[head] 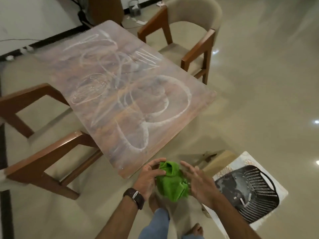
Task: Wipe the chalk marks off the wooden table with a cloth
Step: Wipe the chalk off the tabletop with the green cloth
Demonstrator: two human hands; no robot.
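Cloth: green cloth, bunched, held in the air just off the near corner of the counter.
Left hand: fingers curled round the cloth's left side; watch on wrist.
Right hand: fingers spread and fairly straight, against the cloth's right side.
Chalk marks: white loops and scribbles across the countertop.

From my feed I see bare forearms with no sleeves, and a dark brown leather-strap watch with a silvery case edge on the left wrist, at about seven o'clock from the left grip. Below, towards six o'clock, light blue trouser legs end above bare feet.
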